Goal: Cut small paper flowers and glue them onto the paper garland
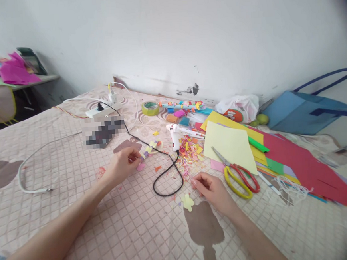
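Observation:
My left hand [124,164] rests on the quilted bed cover [87,217] with its fingers curled round small paper cut-outs [144,155] in pale yellow and pink. My right hand [211,188] lies lower and to the right, fingers drawn together in a pinch; what they hold is too small to name. A pale yellow paper flower shape [187,202] lies just left of my right hand. Red and yellow scissors [236,174] lie right beside it, on a pale yellow sheet [228,143]. A white glue gun [175,134] stands beyond, its black cord [166,174] looping between my hands.
Coloured paper scraps [190,152] are heaped near the glue gun. Red, yellow and green sheets [299,160] spread to the right. A tape roll [150,108], power strip [103,110], white bag [240,108] and blue bag [304,109] sit along the wall. A white cable [29,173] curves at left.

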A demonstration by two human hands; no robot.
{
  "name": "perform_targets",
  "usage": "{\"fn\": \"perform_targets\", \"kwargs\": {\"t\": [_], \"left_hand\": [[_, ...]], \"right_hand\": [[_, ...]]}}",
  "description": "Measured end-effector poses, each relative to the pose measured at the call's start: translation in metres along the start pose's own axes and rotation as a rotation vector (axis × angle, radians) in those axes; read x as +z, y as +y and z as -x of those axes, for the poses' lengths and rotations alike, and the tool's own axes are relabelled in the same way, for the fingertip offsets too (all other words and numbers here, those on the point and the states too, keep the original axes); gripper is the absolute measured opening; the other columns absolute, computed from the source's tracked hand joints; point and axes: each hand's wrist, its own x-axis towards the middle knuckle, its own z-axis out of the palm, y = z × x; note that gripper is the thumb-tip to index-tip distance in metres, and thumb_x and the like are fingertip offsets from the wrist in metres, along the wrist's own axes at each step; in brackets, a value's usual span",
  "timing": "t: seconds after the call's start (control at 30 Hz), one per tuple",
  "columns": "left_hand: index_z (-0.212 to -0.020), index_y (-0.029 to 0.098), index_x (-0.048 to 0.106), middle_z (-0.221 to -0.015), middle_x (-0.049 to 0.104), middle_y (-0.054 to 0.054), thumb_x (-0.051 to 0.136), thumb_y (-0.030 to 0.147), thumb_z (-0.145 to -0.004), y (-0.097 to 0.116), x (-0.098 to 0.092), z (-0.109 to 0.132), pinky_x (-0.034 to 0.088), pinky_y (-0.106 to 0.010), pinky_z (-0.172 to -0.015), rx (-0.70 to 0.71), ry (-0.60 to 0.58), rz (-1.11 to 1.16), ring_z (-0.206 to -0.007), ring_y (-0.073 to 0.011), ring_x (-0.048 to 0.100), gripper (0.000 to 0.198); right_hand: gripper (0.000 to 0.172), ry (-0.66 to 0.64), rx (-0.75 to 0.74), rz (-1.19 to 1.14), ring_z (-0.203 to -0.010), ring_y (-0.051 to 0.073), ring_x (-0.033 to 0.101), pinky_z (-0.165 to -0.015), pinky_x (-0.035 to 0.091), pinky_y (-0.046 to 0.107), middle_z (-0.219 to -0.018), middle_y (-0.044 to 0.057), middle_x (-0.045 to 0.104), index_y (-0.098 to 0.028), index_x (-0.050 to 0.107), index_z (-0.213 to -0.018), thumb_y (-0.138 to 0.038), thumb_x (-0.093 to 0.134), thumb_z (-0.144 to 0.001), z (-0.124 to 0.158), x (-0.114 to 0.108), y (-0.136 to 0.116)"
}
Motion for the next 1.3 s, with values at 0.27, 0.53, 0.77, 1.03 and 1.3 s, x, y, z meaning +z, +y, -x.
{"fn": "perform_targets", "kwargs": {"t": [0.27,0.53,0.77,1.03,1.3], "left_hand": [[-0.087,0.018,0.065,-0.086,0.065,-0.004,0.052,0.027,-0.074,-0.001,0.000,-0.001,0.049,-0.027,-0.062,0.067,-0.054,-0.034,-0.065,-0.0141,0.059,0.021],[-0.099,0.019,0.065,-0.091,0.063,-0.006,0.049,0.025,-0.076,-0.001,0.000,0.000,0.049,-0.025,-0.061,0.115,-0.071,-0.071,-0.066,-0.0135,0.058,0.029],[-0.105,0.023,0.064,-0.093,0.060,-0.005,0.047,0.026,-0.077,-0.001,0.000,0.001,0.048,-0.026,-0.062,0.127,-0.083,-0.082,-0.064,-0.0123,0.056,0.033],[-0.096,0.022,0.065,-0.102,0.061,-0.005,0.049,0.030,-0.081,0.004,-0.006,0.002,0.046,-0.024,-0.063,0.174,0.085,-0.082,-0.074,-0.0140,0.057,0.024],[-0.089,0.019,0.062,-0.086,0.065,-0.004,0.051,0.035,-0.081,0.058,0.016,0.034,0.046,-0.024,-0.058,0.137,-0.187,0.192,-0.071,-0.0144,0.058,0.021]], "right_hand": [[0.016,-0.036,-0.012,0.016,-0.055,0.012,0.049,-0.051,0.038,0.023,-0.064,-0.002,0.055,-0.018,0.058,-0.078,-0.032,0.051,-0.082,0.003,-0.009,-0.014],[0.005,-0.171,-0.083,0.308,-0.056,0.012,0.048,-0.050,0.034,0.022,-0.065,-0.002,0.056,-0.020,0.059,-0.067,-0.019,0.062,-0.070,0.016,-0.006,-0.032],[0.009,-0.130,-0.057,0.276,-0.055,0.011,0.047,-0.050,0.034,0.023,-0.060,-0.003,0.054,-0.019,0.056,-0.066,-0.017,0.055,-0.074,0.016,-0.001,-0.028],[0.011,-0.096,-0.045,0.138,-0.059,0.012,0.048,-0.053,0.036,0.023,-0.064,-0.002,0.052,-0.019,0.056,-0.071,-0.023,0.050,-0.081,0.011,-0.008,-0.025],[0.013,-0.110,-0.029,-0.055,-0.059,0.012,0.048,-0.054,0.039,0.022,-0.066,-0.002,0.054,-0.019,0.056,-0.074,-0.028,0.052,-0.080,0.002,0.011,-0.042]]}}
